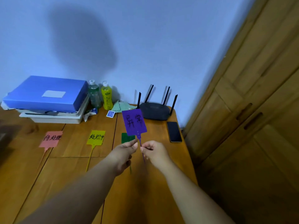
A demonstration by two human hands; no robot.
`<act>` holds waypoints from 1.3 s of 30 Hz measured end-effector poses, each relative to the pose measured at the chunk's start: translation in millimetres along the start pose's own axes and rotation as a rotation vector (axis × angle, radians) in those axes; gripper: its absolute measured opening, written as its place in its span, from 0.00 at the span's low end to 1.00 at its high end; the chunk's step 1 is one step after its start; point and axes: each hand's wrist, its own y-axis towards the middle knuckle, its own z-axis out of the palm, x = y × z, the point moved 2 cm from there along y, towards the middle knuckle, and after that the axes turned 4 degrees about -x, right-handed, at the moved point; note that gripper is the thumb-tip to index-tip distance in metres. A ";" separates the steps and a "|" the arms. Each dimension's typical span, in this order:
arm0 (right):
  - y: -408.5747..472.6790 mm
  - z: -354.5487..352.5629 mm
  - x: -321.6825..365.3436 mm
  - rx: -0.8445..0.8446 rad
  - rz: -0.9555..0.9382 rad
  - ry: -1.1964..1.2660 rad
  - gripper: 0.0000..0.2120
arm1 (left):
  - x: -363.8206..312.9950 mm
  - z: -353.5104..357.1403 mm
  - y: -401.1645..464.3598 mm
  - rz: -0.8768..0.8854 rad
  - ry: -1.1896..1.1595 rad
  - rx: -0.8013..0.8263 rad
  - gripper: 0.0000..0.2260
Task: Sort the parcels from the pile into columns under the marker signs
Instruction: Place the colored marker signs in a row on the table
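A purple sign [134,122], a flat tag with a long thin tail and two handwritten characters on its face, is held upright above a wooden table [155,191], near the far right part of it. Both hands meet at the tail just below the tag: the left hand [125,151] pinches it from the left with thumb and fingertips closed narrow, and the right hand [153,151] pinches it from the right in the same way, so the tag stands up and faces the viewer, likely to be read or lined up before it is laid down. The tail runs down between the hands toward the person. Directly behind and under the purple sign lies a green sign [127,137], flat on the table and mostly hidden. To its left a yellow sign [96,137] and, further left, a pink sign [51,138] also lie flat in a row, each with its tail pointing toward the person, which suggests the row of column headers is being set out and the purple one belongs at its right end. No parcel pile is clearly in view. Against the wall at the back left sits a blue folder [47,92] on stacked trays, then two bottles [100,95], and a black router [155,109]. A phone [174,131] lies flat just right of the hands.
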 end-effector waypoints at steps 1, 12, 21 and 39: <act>3.7 -4.7 -6.3 -0.033 0.023 -0.010 0.05 | 2.6 -3.8 2.9 -0.003 0.015 -0.015 0.11; 82.0 -29.3 -120.5 -0.270 0.365 -0.259 0.06 | 59.8 -115.9 33.9 -0.094 -0.039 -0.373 0.09; 127.5 -21.1 -158.4 -0.252 0.480 -0.470 0.05 | 89.3 -144.0 39.5 -0.100 -0.059 -0.436 0.08; 116.2 1.7 -8.2 -0.141 -0.020 -0.942 0.25 | -25.3 -139.1 6.0 0.241 0.888 -0.493 0.24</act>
